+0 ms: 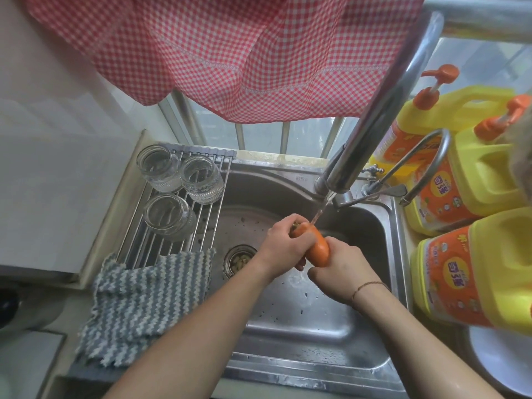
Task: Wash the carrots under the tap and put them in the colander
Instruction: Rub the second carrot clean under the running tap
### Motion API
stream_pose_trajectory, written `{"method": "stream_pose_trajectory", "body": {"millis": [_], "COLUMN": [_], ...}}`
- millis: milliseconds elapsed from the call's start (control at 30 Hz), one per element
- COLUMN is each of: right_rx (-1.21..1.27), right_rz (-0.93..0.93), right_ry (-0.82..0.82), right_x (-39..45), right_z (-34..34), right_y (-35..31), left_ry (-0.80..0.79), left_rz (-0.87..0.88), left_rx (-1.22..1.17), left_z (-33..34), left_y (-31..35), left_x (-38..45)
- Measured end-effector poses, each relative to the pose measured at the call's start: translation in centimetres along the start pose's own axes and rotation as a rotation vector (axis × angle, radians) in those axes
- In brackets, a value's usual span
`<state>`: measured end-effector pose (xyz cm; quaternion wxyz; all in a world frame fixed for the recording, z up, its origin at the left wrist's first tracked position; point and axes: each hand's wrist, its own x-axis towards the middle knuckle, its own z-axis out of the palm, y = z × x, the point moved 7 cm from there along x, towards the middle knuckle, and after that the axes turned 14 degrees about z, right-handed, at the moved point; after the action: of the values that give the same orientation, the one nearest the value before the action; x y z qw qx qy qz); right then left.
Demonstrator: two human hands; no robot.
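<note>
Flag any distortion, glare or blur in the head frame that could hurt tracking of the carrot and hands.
Head view: strong wide-angle bending, the tap and sink edges curve; daylight from the window behind gives glare on the steel rim; carrot, left hand and right hand are fairly sharp mid-frame; yellow bottles at the right edge look soft and stretched.

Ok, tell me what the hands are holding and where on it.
One carrot: left hand grips its stem end under the water, right hand grips its lower end.
</note>
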<state>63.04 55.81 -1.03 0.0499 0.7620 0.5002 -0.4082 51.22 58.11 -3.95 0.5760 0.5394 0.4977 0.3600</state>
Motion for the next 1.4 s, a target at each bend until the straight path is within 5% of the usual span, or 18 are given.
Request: {"method": "stream_pose_trajectory", "body": {"millis": [200, 500, 800, 1133, 1400], "right_rx": [0.394, 0.572, 0.409, 0.544, 0.460], "right_rz": [0.092, 0.090, 0.076, 0.077, 0.052], "right_ry": [-0.323, -0.653, -0.477, -0.627, -0.581], "right_x": [0.1, -0.1, 0.5, 0.3, 0.7], "right_z": [1.3, 2.2, 2.4, 3.0, 2.7], "right_y": [1.3, 1.7, 2.1, 2.4, 2.3], "left_ry": [-0.057, -0.105, -0.122, -0.158, -0.181], "left_rz": [0.042, 0.068, 0.017, -0.007, 0.016], "left_rx": [-0.110, -0.212, -0.099, -0.226, -0.172], "left_z": [-0.4, -1.0, -0.7, -0.4, -0.4], "left_y": [-0.3, -0.1, 0.2, -0.3, 0.2], "left_x": [-0.2, -0.2, 0.2, -0.2, 0.2]}}
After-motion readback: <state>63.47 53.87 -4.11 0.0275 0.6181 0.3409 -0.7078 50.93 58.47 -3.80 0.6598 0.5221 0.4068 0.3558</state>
